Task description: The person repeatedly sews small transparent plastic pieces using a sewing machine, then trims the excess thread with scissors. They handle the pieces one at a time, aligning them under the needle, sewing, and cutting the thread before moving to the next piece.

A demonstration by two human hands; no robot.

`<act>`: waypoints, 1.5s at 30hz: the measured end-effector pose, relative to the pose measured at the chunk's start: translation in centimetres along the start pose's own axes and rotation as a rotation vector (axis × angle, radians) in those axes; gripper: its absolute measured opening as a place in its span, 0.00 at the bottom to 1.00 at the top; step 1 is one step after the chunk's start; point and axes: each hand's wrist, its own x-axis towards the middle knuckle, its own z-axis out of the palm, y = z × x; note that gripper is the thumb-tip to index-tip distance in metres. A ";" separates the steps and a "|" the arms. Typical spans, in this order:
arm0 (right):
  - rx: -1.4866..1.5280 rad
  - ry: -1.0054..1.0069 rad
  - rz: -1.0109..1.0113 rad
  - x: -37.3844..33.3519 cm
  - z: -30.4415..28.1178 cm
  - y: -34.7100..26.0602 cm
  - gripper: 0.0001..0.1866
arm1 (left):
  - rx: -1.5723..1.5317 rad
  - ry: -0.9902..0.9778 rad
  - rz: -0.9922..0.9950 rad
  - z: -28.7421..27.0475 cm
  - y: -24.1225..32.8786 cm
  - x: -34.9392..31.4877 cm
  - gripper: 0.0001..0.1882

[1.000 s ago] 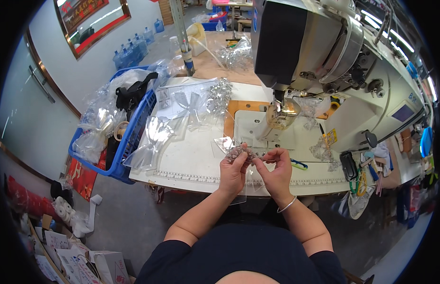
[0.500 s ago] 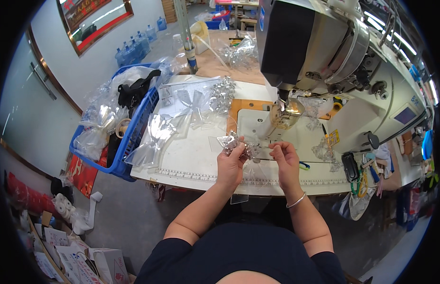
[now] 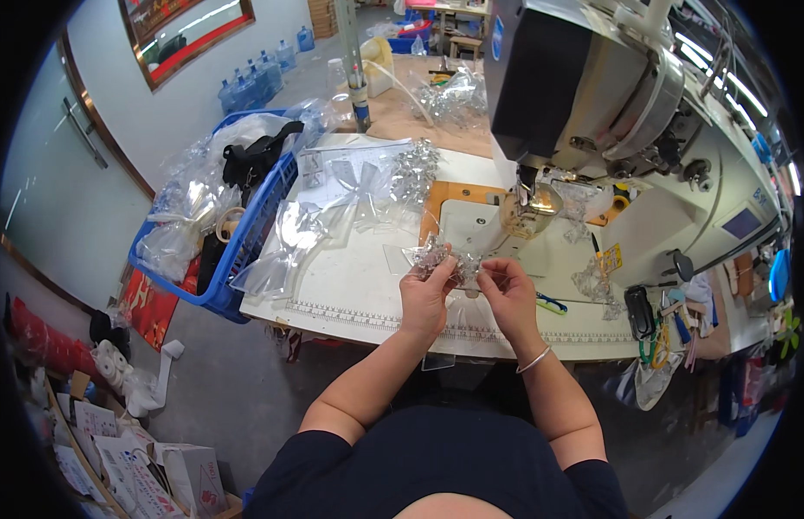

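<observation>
Silvery cluster (image 3: 463, 268) above white tabletop (image 3: 333, 275)

Printed cartons (image 3: 129, 476); printed sheet (image 3: 334, 157) on the tabletop; left hand (image 3: 423, 299) pinching the cluster; right hand (image 3: 511, 296) at its right edge, whether gripping I cannot tell; yellow printed tag (image 3: 611, 256); blue-lettered sewing machine (image 3: 670, 208).

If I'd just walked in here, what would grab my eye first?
Probably the big sewing machine, looming at the upper right over the white table. Then the shiny silvery piece in the left hand, near the table's front, with the right hand at its right end. At left, beside the table, a blue basket brims with clear plastic.
</observation>
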 end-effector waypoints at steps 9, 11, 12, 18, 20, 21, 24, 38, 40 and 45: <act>-0.846 0.134 -1.109 -0.4 -2.1 0.9 0.25 | -0.156 0.016 -0.190 -0.4 0.5 0.2 0.16; -0.900 0.131 -1.236 0.5 -2.8 0.9 0.23 | -0.143 -0.004 -0.254 -0.2 0.6 -0.2 0.16; -0.909 0.046 -1.263 0.7 -2.9 -0.2 0.19 | -0.131 -0.003 -0.260 -0.3 0.6 -0.2 0.16; -0.969 -0.125 -1.409 1.1 -3.4 -2.2 0.13 | -0.143 -0.005 -0.368 -1.4 0.2 0.0 0.14; -0.971 -0.141 -1.451 1.1 -3.4 -2.4 0.10 | -0.163 0.007 -0.436 -1.5 0.1 0.0 0.13; -0.966 -0.154 -1.433 1.1 -3.3 -2.6 0.09 | -0.157 0.001 -0.422 -1.5 0.1 0.0 0.13; -0.945 -0.197 -1.382 1.1 -3.2 -2.8 0.09 | -0.144 -0.006 -0.398 -1.5 0.0 -0.1 0.12; -0.961 -0.267 -1.326 1.2 -3.3 -2.8 0.10 | 0.014 -0.013 -0.347 -0.7 0.7 -0.5 0.11; -0.934 -0.257 -1.287 1.1 -3.3 -2.8 0.10 | -0.006 0.004 -0.372 -0.8 0.6 -0.6 0.11; -0.621 -0.256 -0.992 0.7 -3.0 -2.5 0.14 | -0.046 -0.057 -0.336 -0.9 0.3 -1.2 0.16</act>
